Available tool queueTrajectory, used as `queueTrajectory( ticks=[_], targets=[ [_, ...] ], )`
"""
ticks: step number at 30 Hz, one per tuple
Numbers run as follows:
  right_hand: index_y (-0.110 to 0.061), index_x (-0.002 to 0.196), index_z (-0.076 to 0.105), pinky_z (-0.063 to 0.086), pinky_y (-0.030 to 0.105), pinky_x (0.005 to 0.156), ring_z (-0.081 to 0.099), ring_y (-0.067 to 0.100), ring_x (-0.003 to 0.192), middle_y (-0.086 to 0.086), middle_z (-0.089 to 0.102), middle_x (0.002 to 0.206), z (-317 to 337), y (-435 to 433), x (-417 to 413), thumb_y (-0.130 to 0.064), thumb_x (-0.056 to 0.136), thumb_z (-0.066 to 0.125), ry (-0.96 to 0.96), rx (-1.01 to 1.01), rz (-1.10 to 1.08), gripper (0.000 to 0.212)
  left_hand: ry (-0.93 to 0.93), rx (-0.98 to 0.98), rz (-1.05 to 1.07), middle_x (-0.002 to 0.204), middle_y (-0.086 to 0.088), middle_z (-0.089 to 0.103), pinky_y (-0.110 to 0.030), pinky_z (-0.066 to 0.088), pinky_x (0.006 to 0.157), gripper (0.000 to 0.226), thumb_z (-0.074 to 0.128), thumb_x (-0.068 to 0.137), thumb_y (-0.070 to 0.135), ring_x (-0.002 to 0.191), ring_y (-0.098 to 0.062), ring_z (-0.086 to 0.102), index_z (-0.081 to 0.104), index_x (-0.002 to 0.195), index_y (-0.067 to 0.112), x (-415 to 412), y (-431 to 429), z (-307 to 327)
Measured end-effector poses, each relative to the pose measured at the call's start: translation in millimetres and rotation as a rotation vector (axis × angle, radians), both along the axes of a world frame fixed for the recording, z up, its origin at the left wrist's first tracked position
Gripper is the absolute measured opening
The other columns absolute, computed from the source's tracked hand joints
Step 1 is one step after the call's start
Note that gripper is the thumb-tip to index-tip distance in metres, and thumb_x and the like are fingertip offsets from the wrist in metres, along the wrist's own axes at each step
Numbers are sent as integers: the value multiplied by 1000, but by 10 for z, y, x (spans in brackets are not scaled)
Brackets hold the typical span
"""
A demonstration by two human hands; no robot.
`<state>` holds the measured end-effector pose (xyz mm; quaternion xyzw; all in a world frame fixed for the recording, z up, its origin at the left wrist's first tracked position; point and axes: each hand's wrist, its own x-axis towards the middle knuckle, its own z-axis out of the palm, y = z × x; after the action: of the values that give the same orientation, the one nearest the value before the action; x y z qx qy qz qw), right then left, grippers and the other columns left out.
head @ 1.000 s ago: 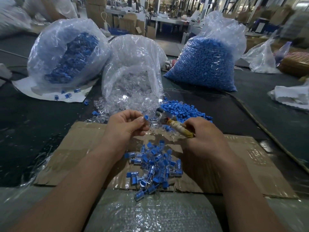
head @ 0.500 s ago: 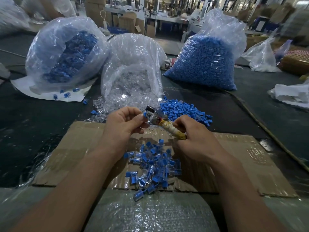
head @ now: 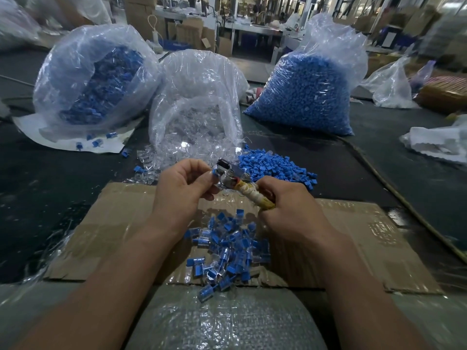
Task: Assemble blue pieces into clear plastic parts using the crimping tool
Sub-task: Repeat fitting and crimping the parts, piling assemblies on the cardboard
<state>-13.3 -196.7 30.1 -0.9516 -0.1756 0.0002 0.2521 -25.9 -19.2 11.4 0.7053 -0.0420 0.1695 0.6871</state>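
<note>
A crimping tool (head: 237, 184), metal head tilted up to the left and handle wrapped in yellowed tape, sits gripped in the right hand (head: 290, 213) as the left hand (head: 182, 190) pinches a blue piece (head: 214, 173) against the head. Loose blue pieces (head: 273, 168) lie heaped just beyond, beside spilled clear plastic parts (head: 197, 140); joined blue-and-clear pieces (head: 227, 246) pile on the cardboard (head: 353, 236) below

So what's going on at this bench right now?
A person is mid-assembly. The left hand pinches a small part at the metal head of the crimping tool, while the right hand grips its wrapped handle. A heap of finished pieces lies on the cardboard below the hands; loose blue pieces sit behind.
</note>
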Motion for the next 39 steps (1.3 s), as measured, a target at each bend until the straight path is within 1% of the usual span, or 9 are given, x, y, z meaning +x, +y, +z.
queueTrajectory(
  ticks=[6,11,15,23,27,31,33,36,39],
  targets=[
    [-28,92,55,43,27,65,50,7,74,-14,52,76,-42,31,4,-12,74,63,-46,9,-9,25,13,-9,20,56,8,64,-15,50,52,19,55,85,-5,53,-2,60,57,75,11,1,23,-11],
    [-25,107,61,46,32,75,53,13,86,-6,60,95,-70,7,41,-17,77,67,-47,17,-9,32,46,-23,64,66,-1,63,-15,50,52,19,55,85,-5,54,-2,61,58,76,12,-1,26,-7],
    [-27,103,64,49,35,76,57,14,85,-6,65,95,-55,-76,60,-20,77,66,-47,10,-33,27,68,-58,93,69,-3,67,-14,47,47,15,58,83,0,55,-4,63,61,77,13,10,120,23],
    [-28,113,62,44,31,77,51,8,90,-9,62,104,-40,-125,77,-28,62,81,31,-70,-68,55,349,5,-352,61,-4,68,-14,39,37,10,69,57,16,40,-4,49,74,65,19,-13,176,57],
    [-29,115,60,44,35,83,48,11,95,-10,54,104,-52,-117,89,-47,55,82,42,-113,-68,66,387,67,-443,61,-4,68,-18,43,44,10,73,53,17,49,-9,55,72,63,15,-8,211,66],
    [-29,122,55,45,37,85,49,14,97,-9,47,104,-89,-99,107,-49,55,81,48,-165,-40,75,436,220,-525,58,-1,66,-17,46,51,13,74,53,21,53,-7,57,73,62,13,-27,228,71],
    [-28,124,53,45,37,86,48,13,98,-10,44,105,-100,-102,119,-49,56,81,57,-160,-31,77,443,177,-488,47,0,59,-13,40,41,13,71,58,21,41,-3,50,70,61,8,-35,210,66],
    [-28,125,51,44,36,87,45,11,99,-11,40,105,-119,-110,133,-49,57,81,65,-156,-16,78,418,34,-234,43,4,53,-12,31,32,13,69,63,22,32,-2,39,67,63,9,18,213,27],
    [-30,127,48,43,35,87,41,10,101,-12,36,107,-136,-117,136,-49,56,81,84,-154,-7,81,283,164,122,58,5,61,-16,39,45,14,67,78,12,46,-2,49,66,67,20,97,242,-75]
  ],
)
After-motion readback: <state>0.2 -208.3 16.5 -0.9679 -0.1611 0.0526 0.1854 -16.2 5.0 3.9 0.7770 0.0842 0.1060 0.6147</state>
